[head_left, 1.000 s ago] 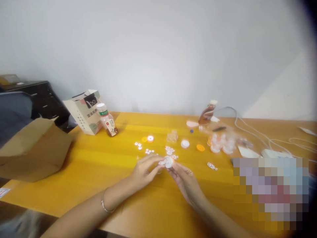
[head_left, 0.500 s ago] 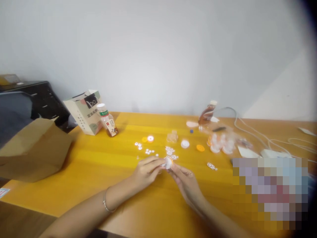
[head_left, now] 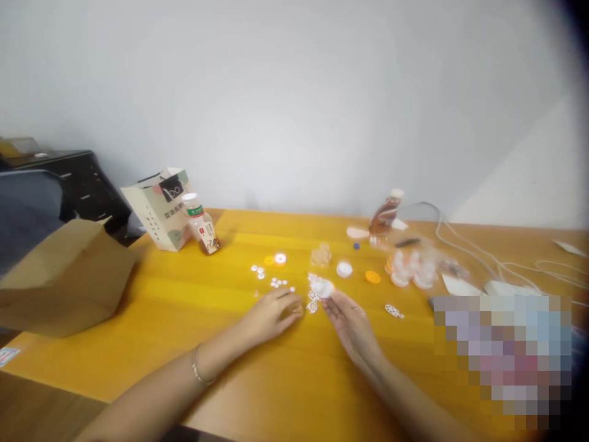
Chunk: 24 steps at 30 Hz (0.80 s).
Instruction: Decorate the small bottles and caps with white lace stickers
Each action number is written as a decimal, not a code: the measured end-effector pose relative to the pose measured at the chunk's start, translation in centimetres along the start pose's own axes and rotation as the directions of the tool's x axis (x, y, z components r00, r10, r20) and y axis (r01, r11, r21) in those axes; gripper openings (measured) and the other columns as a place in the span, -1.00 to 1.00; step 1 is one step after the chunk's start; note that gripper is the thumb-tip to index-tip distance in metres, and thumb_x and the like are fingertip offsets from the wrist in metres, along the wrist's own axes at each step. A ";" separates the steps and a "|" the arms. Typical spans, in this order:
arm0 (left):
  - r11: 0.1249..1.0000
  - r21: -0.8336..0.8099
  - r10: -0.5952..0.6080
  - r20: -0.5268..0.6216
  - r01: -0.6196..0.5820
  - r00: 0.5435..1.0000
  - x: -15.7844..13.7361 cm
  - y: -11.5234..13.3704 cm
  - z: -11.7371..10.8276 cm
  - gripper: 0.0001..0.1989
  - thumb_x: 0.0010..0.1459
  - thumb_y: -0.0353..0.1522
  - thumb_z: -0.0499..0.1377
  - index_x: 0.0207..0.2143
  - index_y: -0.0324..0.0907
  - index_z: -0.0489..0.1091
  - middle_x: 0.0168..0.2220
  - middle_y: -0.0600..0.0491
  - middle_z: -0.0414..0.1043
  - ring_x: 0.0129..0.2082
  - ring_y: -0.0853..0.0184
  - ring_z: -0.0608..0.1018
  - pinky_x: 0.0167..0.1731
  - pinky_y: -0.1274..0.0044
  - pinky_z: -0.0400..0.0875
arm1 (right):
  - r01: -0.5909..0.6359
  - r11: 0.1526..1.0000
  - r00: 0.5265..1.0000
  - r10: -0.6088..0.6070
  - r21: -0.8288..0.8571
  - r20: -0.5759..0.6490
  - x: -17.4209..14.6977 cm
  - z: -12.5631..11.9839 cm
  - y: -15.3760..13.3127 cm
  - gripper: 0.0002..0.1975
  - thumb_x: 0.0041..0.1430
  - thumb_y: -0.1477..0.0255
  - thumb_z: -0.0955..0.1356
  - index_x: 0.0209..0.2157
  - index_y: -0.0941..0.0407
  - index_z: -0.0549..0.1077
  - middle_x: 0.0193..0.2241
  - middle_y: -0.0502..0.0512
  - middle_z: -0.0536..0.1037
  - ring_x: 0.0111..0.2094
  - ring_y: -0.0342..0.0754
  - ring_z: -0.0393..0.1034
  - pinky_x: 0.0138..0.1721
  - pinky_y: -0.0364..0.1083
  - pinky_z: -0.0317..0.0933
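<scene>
Yellow-brown table (head_left: 276, 399), a white round piece (head_left: 324, 288) pinched in the right hand (head_left: 352, 328)

Nearest, a thin bracelet (head_left: 194, 363) circles the left wrist. The left hand (head_left: 271, 316) is low over the tabletop, its fingers curled at a small clear piece (head_left: 298, 309); whether they grip it, I cannot tell. Between the hands, the right thumb and fingers close on the white round piece, holding it by its near edge, with white perforated pieces (head_left: 313, 307) grouped just beside it. Another perforated piece (head_left: 394, 311) lies apart to the right.

Farther out are scattered small white discs (head_left: 278, 283), an orange disc (head_left: 372, 277), a white disc (head_left: 344, 269) and a clear cluster (head_left: 321, 255). Toward the back, a labelled bottle (head_left: 202, 228) stands before a printed paper bag (head_left: 161, 215) at left, and a bottle of dark liquid (head_left: 385, 215) stands at right. Behind everything rises a pale wall (head_left: 294, 123).
</scene>
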<state>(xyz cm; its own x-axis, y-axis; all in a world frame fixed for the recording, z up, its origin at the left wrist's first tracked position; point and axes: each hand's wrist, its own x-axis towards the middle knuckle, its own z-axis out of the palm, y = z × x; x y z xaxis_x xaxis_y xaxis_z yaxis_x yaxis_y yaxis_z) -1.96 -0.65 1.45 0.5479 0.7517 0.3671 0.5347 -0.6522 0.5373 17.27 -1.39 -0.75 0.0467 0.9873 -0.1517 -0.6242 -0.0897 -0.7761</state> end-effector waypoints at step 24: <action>0.974 -0.217 -0.002 -0.274 -0.060 0.962 0.1 2.1 -0.8 -0.72 0.02 -0.34 0.15 -0.17 -0.23 0.33 -0.30 -0.03 0.42 -0.34 0.38 0.45 -0.28 0.52 0.36 | 0.051 0.982 0.975 -0.009 -0.184 0.222 -1.7 0.9 0.5 -0.67 -0.09 0.39 0.41 -0.19 0.01 0.42 -0.16 0.05 0.48 -0.17 -0.05 0.34 -0.12 -0.05 0.20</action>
<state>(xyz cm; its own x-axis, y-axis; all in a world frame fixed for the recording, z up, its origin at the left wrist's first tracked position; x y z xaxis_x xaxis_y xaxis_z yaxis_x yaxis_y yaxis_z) -1.27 -1.84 3.24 0.3494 0.7508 0.5606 0.3484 -0.6595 0.6661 16.15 -2.98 -0.30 -0.1222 0.9925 -0.0049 -0.4667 -0.0618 -0.8822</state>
